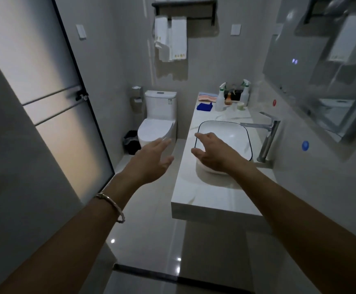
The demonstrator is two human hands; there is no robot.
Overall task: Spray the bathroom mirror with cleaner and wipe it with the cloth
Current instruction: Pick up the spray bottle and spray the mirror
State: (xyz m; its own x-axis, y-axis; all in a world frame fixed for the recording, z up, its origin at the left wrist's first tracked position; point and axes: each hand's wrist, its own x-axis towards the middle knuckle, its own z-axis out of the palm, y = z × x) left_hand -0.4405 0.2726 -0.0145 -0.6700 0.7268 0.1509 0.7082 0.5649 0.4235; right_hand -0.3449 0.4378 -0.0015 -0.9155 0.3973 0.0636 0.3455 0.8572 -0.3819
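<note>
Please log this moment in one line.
phase: setup; left hand: open, empty; right hand: open, empty; folded blue cloth, nearer white plastic spray bottle: untouched

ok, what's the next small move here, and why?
Probably reach the right hand past the sink to the spray bottle beside the blue cloth. Both it and the left hand are open and empty, and bottle and cloth sit at the far end of the counter.

No text can be read. A small sticker (169, 101) on the toilet tank (159, 107) is too small to make out, and the yellow marks (178, 56) on the hanging towels (179, 37) are blurred.
</note>
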